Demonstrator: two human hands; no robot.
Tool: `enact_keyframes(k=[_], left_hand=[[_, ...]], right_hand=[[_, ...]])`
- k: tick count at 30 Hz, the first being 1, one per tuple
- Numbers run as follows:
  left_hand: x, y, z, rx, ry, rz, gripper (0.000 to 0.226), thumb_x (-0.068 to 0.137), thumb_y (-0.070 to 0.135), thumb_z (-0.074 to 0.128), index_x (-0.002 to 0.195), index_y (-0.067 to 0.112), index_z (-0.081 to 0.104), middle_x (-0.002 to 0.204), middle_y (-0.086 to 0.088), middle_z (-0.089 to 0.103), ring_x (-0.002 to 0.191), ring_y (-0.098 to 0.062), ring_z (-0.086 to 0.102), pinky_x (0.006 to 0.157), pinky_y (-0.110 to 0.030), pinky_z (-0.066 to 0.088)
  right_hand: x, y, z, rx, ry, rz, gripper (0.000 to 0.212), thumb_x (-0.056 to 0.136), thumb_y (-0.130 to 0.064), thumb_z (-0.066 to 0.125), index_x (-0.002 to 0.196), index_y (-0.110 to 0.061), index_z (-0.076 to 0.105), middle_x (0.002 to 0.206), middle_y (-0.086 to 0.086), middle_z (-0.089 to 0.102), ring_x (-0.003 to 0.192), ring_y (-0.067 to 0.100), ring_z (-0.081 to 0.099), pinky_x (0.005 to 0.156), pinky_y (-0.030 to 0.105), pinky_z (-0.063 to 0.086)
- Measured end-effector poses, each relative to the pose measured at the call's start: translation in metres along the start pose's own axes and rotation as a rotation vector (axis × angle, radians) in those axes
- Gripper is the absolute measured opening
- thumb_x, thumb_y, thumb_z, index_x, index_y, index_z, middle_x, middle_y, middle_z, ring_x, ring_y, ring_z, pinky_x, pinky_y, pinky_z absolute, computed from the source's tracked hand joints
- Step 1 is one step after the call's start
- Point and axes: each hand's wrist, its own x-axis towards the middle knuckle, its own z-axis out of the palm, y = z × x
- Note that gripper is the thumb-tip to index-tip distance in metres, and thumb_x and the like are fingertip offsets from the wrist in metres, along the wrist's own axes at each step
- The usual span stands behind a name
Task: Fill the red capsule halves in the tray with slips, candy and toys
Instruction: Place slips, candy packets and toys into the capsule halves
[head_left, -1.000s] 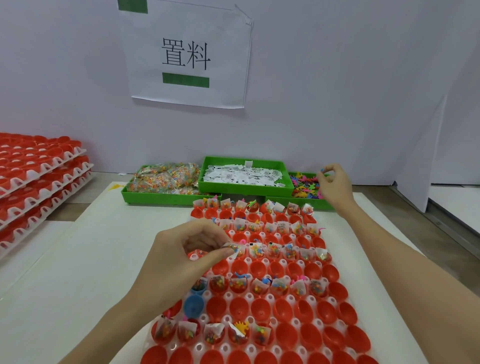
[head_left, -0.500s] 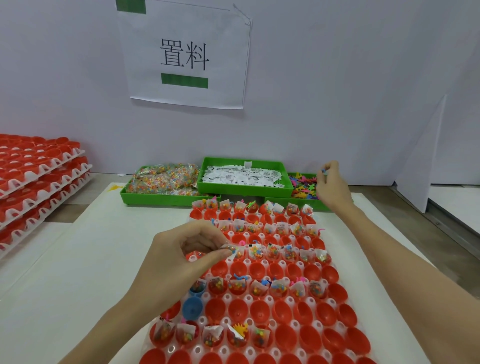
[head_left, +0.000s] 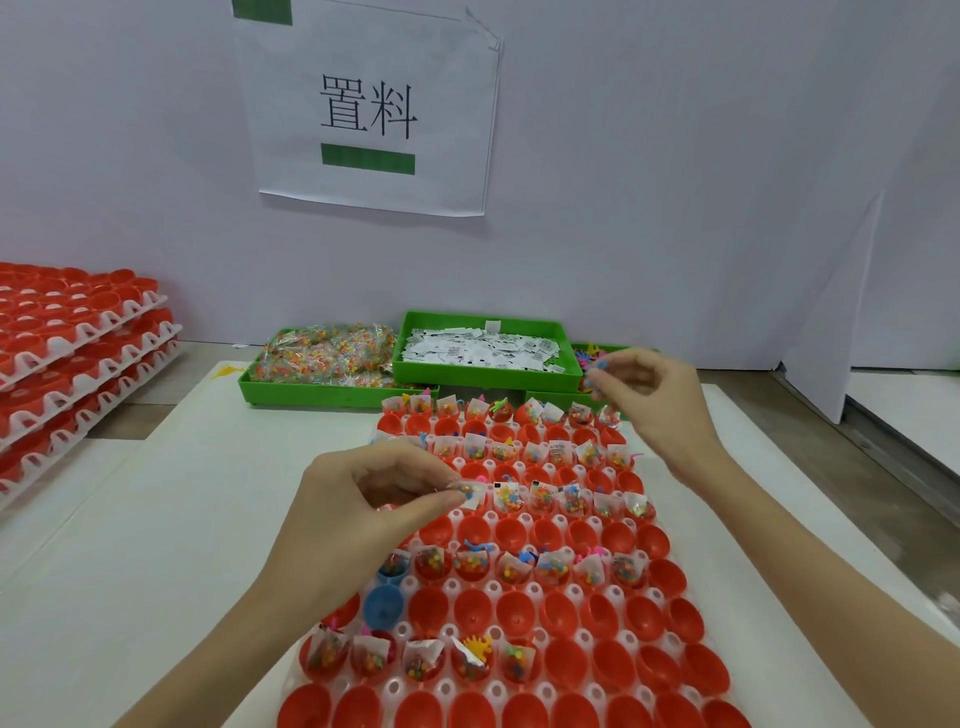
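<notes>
filling: my left hand (head_left: 374, 499) pinches a candy packet (head_left: 464, 488) over the tray (head_left: 457, 519)
right hand (head_left: 649, 395): pinches a blue toy (head_left: 602, 365) beyond the tray
left: alternate rows sit bare

Small assembly or packing workstation, factory-type. Plain white partition walls (head_left: 675, 182) enclose a white table (head_left: 130, 519). Printed paper sign (head_left: 371, 106) with Chinese characters and green bars taped to far wall. Three green supply bins (head_left: 483, 371) at far edge hold bulk candy packets, paper slips, small toys. Stack of trays with red capsule halves (head_left: 78, 353) waits far left.
</notes>
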Motion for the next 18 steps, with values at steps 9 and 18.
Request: enact_keyframes(k=[9,18], left_hand=[[-0.008,0.009,0.010,-0.061,-0.130,0.010,0.017,0.077,0.023,0.087,0.092,0.027,0.081,0.090,0.000,0.080,0.086,-0.019,0.077,0.080,-0.025,0.061],[-0.016,0.010,0.023,0.065,-0.093,0.095,0.026,0.076,0.020,0.089,0.097,0.019,0.074,0.088,0.000,0.075,0.082,-0.021,0.075,0.077,-0.032,0.061]], right_hand=[[-0.112,-0.054,0.028,0.120,-0.275,-0.054,0.016,0.085,-0.009,0.081,0.091,-0.023,0.083,0.089,-0.008,0.078,0.084,0.009,0.075,0.079,0.023,0.060],[-0.119,-0.055,0.021,0.094,-0.415,-0.104,0.014,0.090,-0.015,0.077,0.098,-0.025,0.082,0.092,-0.007,0.076,0.088,0.014,0.074,0.078,0.028,0.061]])
